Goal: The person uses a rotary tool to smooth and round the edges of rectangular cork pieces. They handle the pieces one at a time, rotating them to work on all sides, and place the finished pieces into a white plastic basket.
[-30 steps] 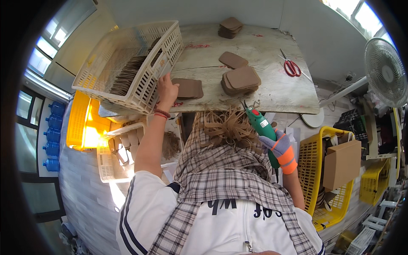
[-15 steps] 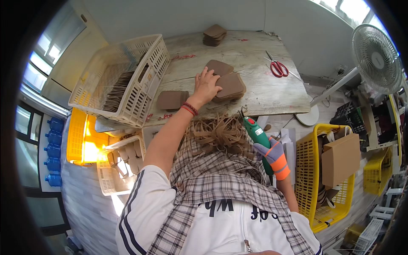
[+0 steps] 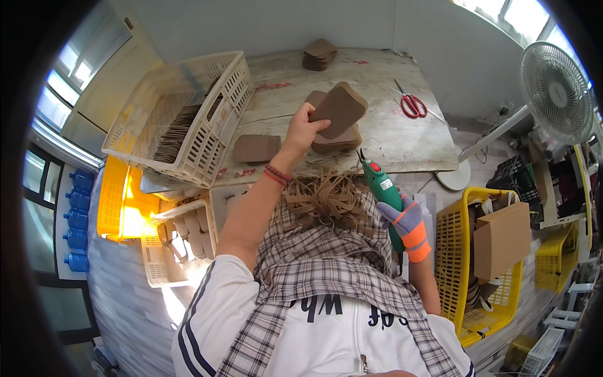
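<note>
My bare left hand [image 3: 306, 130] is closed on the near edge of a flat brown pad [image 3: 342, 108] with rounded corners, lifted and tilted above a stack of similar brown pads [image 3: 339, 141]. Another brown pad [image 3: 256, 149] lies on the table to the left. In my right hand [image 3: 407, 223], which wears a grey and orange work glove, I grip green electric scissors [image 3: 381, 183] with a red button; the slim blades point up toward the stack. A heap of brown cut strips [image 3: 328, 201] rests on the checked apron over my lap.
Red-handled scissors [image 3: 412, 105] lie at the table's right. A pad stack [image 3: 320, 55] stands at the far edge. The white crate [image 3: 210, 141] with upright pads fills the table's left end. A yellow basket [image 3: 456, 264] holding a cardboard box and a fan [image 3: 556, 94] stand right.
My left hand has gone from reaching over the stack with spread fingers to holding a pad up off it. The right hand with the electric scissors has barely moved.
</note>
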The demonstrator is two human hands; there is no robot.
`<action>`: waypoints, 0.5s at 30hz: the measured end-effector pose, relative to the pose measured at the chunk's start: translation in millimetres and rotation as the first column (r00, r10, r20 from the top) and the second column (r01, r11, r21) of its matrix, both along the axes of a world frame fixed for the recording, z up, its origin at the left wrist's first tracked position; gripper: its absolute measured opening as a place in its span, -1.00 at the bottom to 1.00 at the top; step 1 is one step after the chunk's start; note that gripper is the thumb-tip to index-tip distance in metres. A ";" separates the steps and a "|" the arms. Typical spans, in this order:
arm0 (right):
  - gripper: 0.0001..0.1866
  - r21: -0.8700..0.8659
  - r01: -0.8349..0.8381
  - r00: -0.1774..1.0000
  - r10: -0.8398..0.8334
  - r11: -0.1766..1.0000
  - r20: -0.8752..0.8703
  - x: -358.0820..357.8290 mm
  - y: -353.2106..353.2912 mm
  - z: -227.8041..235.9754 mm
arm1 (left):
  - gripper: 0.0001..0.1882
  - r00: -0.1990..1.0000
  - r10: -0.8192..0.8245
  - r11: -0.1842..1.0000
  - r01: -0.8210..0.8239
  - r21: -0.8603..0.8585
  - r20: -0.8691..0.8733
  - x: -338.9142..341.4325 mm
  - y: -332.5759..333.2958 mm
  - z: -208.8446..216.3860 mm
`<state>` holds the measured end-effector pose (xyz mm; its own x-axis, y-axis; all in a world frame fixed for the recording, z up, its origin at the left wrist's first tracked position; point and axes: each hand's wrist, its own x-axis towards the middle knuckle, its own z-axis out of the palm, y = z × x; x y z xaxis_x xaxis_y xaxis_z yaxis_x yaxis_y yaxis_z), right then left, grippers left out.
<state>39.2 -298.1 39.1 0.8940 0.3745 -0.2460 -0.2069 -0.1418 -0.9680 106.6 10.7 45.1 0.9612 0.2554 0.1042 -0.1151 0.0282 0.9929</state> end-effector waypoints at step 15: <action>-0.63 0.032 0.053 0.998 -0.054 0.998 0.038 7.5 37.4 45.3 | -0.73 0.956 0.241 0.242 0.106 -0.965 0.165 -4.9 -81.2 6.3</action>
